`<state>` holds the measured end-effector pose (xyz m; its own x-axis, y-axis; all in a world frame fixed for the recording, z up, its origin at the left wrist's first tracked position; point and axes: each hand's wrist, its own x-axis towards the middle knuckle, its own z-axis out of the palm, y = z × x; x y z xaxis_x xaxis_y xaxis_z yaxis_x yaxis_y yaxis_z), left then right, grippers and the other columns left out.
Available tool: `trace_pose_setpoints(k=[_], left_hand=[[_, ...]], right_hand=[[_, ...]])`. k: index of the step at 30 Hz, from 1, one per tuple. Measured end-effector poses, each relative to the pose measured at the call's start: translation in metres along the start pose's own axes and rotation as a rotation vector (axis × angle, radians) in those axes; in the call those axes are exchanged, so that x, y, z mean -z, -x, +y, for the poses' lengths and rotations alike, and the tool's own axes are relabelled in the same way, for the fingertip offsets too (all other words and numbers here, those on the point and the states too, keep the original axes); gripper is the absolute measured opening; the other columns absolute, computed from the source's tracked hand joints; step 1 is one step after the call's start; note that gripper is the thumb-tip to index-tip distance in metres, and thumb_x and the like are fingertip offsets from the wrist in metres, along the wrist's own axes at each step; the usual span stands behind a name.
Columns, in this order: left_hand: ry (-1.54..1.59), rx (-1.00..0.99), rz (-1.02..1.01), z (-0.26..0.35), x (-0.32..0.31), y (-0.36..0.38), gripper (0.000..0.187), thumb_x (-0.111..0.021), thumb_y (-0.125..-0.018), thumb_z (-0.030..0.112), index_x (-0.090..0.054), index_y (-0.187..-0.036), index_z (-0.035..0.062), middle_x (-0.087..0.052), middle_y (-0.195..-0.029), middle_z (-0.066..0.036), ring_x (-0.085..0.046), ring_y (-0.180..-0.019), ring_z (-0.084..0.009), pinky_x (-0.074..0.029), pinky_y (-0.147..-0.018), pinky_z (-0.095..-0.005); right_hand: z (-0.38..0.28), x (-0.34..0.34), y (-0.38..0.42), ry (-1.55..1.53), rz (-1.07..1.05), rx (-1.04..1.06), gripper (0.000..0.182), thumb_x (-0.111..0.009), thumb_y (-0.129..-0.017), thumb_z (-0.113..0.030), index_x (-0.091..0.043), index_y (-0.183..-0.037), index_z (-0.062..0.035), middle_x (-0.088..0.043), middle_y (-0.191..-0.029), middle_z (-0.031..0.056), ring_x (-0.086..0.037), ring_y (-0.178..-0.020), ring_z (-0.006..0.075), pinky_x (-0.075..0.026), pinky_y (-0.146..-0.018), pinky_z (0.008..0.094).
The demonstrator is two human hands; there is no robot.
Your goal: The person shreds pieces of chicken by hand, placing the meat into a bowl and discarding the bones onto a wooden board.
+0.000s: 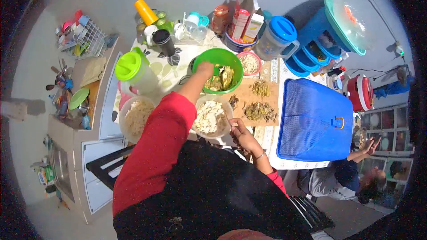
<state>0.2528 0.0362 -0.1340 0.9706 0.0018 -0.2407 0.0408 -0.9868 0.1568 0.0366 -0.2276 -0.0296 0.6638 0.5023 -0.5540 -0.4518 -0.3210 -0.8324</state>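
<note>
My left hand (205, 69) reaches over the rim into a green bowl (236, 58), its fingers out of sight behind the wrist. Brownish-yellow peeled pieces (227, 78) lie in that bowl. With bent fingers, my right hand (241, 134) grips the edge of a pale bowl (205, 135) near me. Thin off-white pieces (210, 115) fill this bowl. Left of my forearm stands another pale bowl (122, 124) of similar pieces (138, 114). Dark brown scraps (259, 112) and yellowish scraps (262, 88) rest in piles on a brown board (249, 98).
A large blue ribbed cover (316, 120) takes up the table's right side. Behind the bowls are a pink-rimmed bowl (249, 63), a blue-lidded jug (278, 40) and a black tumbler (163, 43). A green-lidded pitcher (133, 69) stands left. Another person (342, 180) is at far right.
</note>
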Motion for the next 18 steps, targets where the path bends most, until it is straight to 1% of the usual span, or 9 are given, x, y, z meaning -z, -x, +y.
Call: trace_pose_setpoints(k=[2,4,6,7,8,10,13,16,18], left_hand=[[-0.063,-0.071,-0.036,-0.001,-0.004,-0.012,0.025,-0.057,-0.077,0.006,-0.066,-0.100,0.0037,-0.062,-0.108,-0.018,-0.062,-0.096,-0.0314,-0.051,-0.080,-0.0398],[-0.164,-0.172,-0.115,0.006,0.013,-0.004,0.029,-0.062,-0.075,0.008,-0.065,-0.104,0.0040,-0.063,-0.107,-0.018,-0.063,-0.094,-0.0318,-0.051,-0.079,-0.0389],[-0.287,-0.213,-0.297,0.015,0.033,-0.004,0.034,-0.064,-0.072,0.009,-0.064,-0.106,0.0047,-0.063,-0.108,-0.017,-0.062,-0.096,-0.0315,-0.051,-0.080,-0.0385],[-0.353,-0.226,-0.383,0.017,0.040,-0.003,0.036,-0.065,-0.071,0.009,-0.064,-0.107,0.0051,-0.062,-0.109,-0.017,-0.062,-0.097,-0.0313,-0.051,-0.080,-0.0384],[-0.345,-0.229,-0.329,0.017,0.041,0.003,0.036,-0.066,-0.071,0.009,-0.064,-0.106,0.0054,-0.063,-0.108,-0.017,-0.062,-0.097,-0.0309,-0.051,-0.080,-0.0384],[-0.329,-0.235,-0.212,0.014,0.035,0.009,0.035,-0.066,-0.070,0.010,-0.064,-0.105,0.0062,-0.063,-0.107,-0.016,-0.062,-0.097,-0.0300,-0.051,-0.080,-0.0384],[-0.331,-0.229,-0.286,0.015,0.032,0.013,0.033,-0.066,-0.069,0.011,-0.065,-0.102,0.0068,-0.064,-0.104,-0.015,-0.062,-0.096,-0.0296,-0.051,-0.080,-0.0388],[-0.005,-0.130,-0.048,0.001,0.026,0.021,0.039,-0.069,-0.066,0.014,-0.063,-0.104,0.0052,-0.065,-0.100,-0.016,-0.062,-0.094,-0.0309,-0.050,-0.081,-0.0389],[0.255,-0.091,-0.012,-0.006,0.038,0.033,0.041,-0.069,-0.071,0.014,-0.059,-0.109,0.0040,-0.063,-0.105,-0.015,-0.062,-0.094,-0.0302,-0.051,-0.081,-0.0386]], right_hand=[[0.002,0.005,0.005,-0.062,0.029,0.058,0.023,-0.039,-0.097,-0.017,-0.041,-0.119,-0.0196,-0.046,-0.076,-0.0020,-0.039,-0.053,0.0061,-0.035,-0.043,0.0201],[0.000,0.008,0.012,-0.097,0.085,0.008,0.021,-0.039,-0.097,-0.017,-0.042,-0.118,-0.0175,-0.045,-0.074,-0.0023,-0.038,-0.052,0.0058,-0.034,-0.042,0.0205],[0.003,0.011,0.016,-0.130,0.116,-0.017,0.021,-0.039,-0.097,-0.018,-0.043,-0.118,-0.0166,-0.044,-0.073,-0.0024,-0.038,-0.051,0.0056,-0.034,-0.041,0.0206],[-0.003,0.012,0.020,-0.136,0.141,-0.045,0.023,-0.043,-0.096,-0.020,-0.045,-0.117,-0.0119,-0.048,-0.075,0.0000,-0.044,-0.059,0.0080,-0.038,-0.050,0.0231],[0.004,0.012,0.017,-0.152,0.152,-0.009,0.023,-0.043,-0.096,-0.022,-0.046,-0.115,-0.0111,-0.048,-0.075,0.0003,-0.045,-0.060,0.0082,-0.040,-0.051,0.0233],[0.008,0.009,0.011,-0.196,0.164,0.006,0.020,-0.040,-0.097,-0.018,-0.044,-0.116,-0.0151,-0.045,-0.072,-0.0027,-0.037,-0.050,0.0051,-0.032,-0.039,0.0199],[0.007,0.007,0.002,-0.164,0.156,0.099,0.020,-0.040,-0.097,-0.019,-0.045,-0.116,-0.0143,-0.045,-0.072,-0.0029,-0.037,-0.050,0.0052,-0.030,-0.041,0.0192],[-0.007,0.006,0.004,-0.215,0.143,0.049,0.020,-0.040,-0.097,-0.020,-0.045,-0.116,-0.0134,-0.046,-0.072,-0.0031,-0.037,-0.050,0.0052,-0.030,-0.042,0.0189],[-0.009,0.005,-0.002,-0.199,0.147,0.075,0.021,-0.040,-0.097,-0.021,-0.045,-0.116,-0.0128,-0.046,-0.072,-0.0027,-0.039,-0.050,0.0058,-0.030,-0.041,0.0193]])
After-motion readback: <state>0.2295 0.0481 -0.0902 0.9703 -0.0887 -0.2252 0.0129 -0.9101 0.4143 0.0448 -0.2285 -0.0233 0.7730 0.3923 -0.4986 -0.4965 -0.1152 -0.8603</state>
